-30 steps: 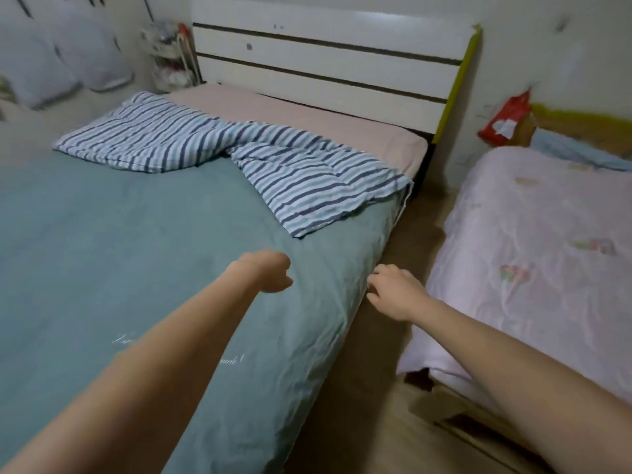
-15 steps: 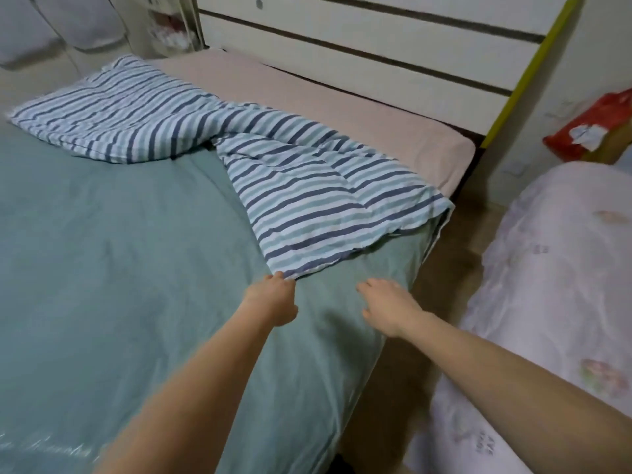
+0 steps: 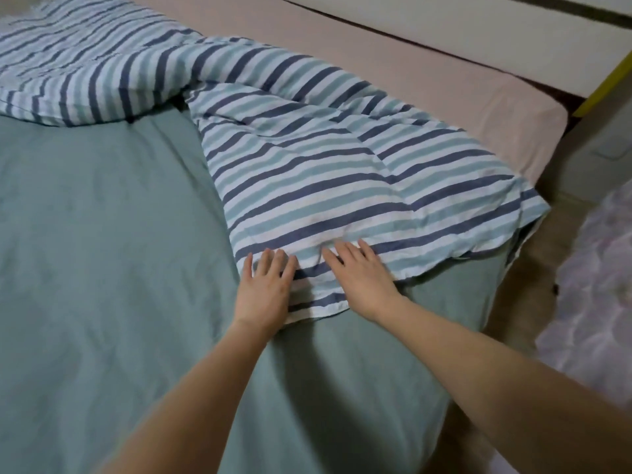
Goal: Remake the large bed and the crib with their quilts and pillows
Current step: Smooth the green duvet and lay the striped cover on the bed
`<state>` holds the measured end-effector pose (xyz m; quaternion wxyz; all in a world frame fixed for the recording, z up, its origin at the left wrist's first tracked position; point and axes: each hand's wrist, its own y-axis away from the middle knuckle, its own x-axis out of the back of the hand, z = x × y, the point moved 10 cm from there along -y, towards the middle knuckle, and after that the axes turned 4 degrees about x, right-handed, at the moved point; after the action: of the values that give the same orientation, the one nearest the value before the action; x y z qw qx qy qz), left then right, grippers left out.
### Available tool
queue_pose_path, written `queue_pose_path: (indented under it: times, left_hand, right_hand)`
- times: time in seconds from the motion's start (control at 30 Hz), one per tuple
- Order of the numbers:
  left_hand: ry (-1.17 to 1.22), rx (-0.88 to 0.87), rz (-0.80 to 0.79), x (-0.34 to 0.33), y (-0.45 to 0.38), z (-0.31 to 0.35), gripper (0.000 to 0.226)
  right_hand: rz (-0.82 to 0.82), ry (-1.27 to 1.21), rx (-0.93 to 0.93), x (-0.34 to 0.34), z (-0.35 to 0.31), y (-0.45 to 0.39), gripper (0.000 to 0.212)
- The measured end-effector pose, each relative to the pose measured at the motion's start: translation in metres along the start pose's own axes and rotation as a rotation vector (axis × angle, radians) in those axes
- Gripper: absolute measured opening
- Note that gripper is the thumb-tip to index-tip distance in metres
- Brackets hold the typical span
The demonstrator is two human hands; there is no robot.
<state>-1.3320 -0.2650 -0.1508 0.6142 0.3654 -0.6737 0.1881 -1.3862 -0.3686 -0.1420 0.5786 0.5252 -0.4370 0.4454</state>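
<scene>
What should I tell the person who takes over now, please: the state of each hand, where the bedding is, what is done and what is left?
Left hand: open, flat on the near corner of the striped quilt.
Right hand: open, flat on the same corner, fingers spread.
The quilt lies bunched across the head of the large bed, over the green cover.
Done: nothing visibly finished.
Left: spread the quilt, place pillows (none in view), then the crib.

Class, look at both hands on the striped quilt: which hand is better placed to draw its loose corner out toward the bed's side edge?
Probably the right hand. It lies flat on the striped quilt, nearer the bed's side edge; the left hand rests at the quilt's inner border.
</scene>
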Motion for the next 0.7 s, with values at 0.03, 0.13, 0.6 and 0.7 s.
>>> queue_pose_path:
  times: [0.03,0.13,0.6,0.7]
  left_hand:
    - [0.025,-0.019,0.033,-0.002,-0.008,0.002,0.055]
    - [0.123,-0.014,-0.111,-0.021,-0.016,0.005,0.082]
    - [0.262,0.2,0.008,0.031,-0.03,0.004,0.025]
    - [0.319,0.108,-0.091,0.064,-0.017,0.04,0.021]
  right_hand:
    - [0.01,-0.015,0.012,-0.005,0.005,-0.009,0.079]
    - [0.042,-0.122,0.004,-0.005,0.02,-0.019,0.065]
    - [0.249,-0.435,-0.008,-0.009,0.029,-0.027,0.035]
    - [0.176,-0.523,0.001,0.002,0.048,-0.001,0.035]
